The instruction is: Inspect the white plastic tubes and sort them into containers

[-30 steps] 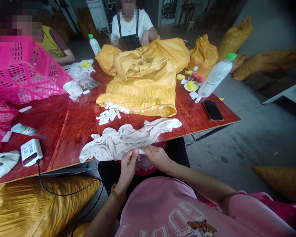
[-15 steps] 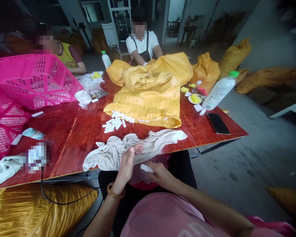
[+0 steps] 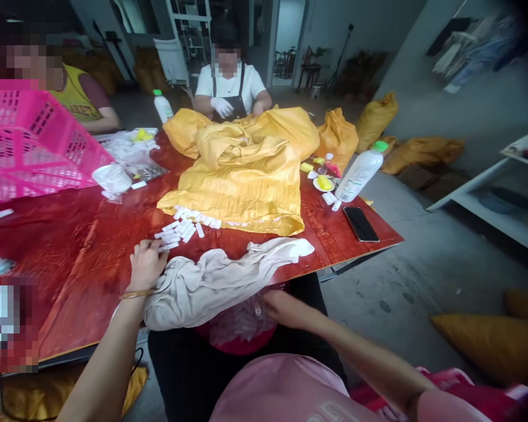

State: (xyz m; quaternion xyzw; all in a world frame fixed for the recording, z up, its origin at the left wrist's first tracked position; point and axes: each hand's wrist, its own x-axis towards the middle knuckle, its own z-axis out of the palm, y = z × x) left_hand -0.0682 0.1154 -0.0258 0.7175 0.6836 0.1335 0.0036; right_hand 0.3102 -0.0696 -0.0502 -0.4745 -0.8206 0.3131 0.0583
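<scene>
My left hand (image 3: pixel 147 261) is at the near left edge of a heap of small white stick-shaped pieces (image 3: pixel 185 227). Its fingers close on one white piece at the edge of the heap. Low over my lap, my right hand (image 3: pixel 286 308) has its fingers curled at the rim of a red basin (image 3: pixel 246 347) filled with clear plastic pieces (image 3: pixel 235 319). A small pale piece lies at those fingertips; whether it is gripped is not clear. A crumpled off-white cloth (image 3: pixel 211 278) is spread along the table edge between my hands.
A large yellow sack (image 3: pixel 242 187) covers the middle of the red table (image 3: pixel 118 234). Pink crates (image 3: pixel 44 140) stand at left beside stacked white cups (image 3: pixel 113 177). A phone (image 3: pixel 361 224) and white bottle (image 3: pixel 361 172) are at right. A person (image 3: pixel 229 88) sits opposite; another (image 3: pixel 85 99) sits left.
My left hand has moved from above the cloth leftward to the white pieces. The right hand, which held a white piece, has lowered to the basin. The view has turned right.
</scene>
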